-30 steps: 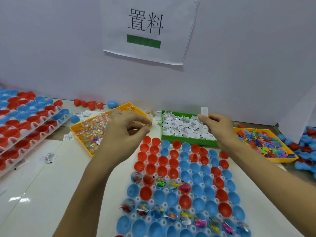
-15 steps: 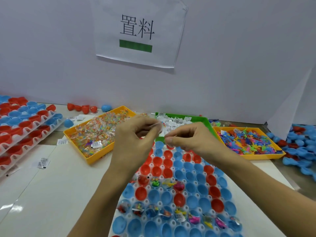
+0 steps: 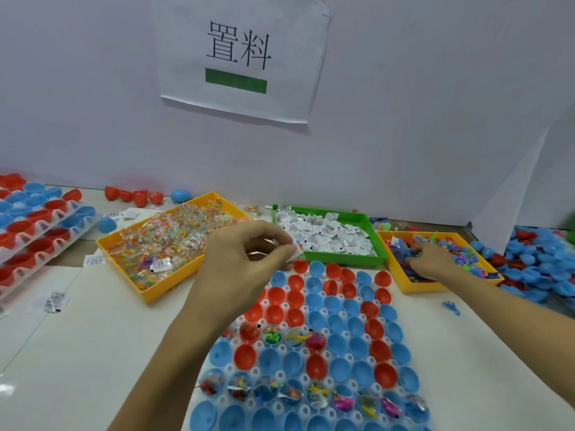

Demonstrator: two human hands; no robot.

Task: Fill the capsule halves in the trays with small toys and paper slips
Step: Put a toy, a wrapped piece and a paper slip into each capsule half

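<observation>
A white tray (image 3: 281, 376) of red and blue capsule halves lies in front of me; two of its rows hold small toys and packets. My left hand (image 3: 245, 265) hovers over the tray's far end and pinches a small white paper slip (image 3: 295, 251) between thumb and fingers. My right hand (image 3: 431, 262) reaches into the right yellow bin (image 3: 435, 286) of colourful small toys, fingers curled among them; what it holds is hidden. A green bin (image 3: 376, 259) of paper slips sits between the hands.
A yellow bin (image 3: 149, 287) of clear toy packets stands at the left. Stacked trays of capsule halves (image 3: 34, 231) fill the far left. Loose blue and red halves (image 3: 535, 265) pile at the right. A white wall with a paper sign (image 3: 239, 54) closes the back.
My right hand passed the paper slip to my left hand, then moved right into the toy bin. My left hand stayed above the tray's far end.
</observation>
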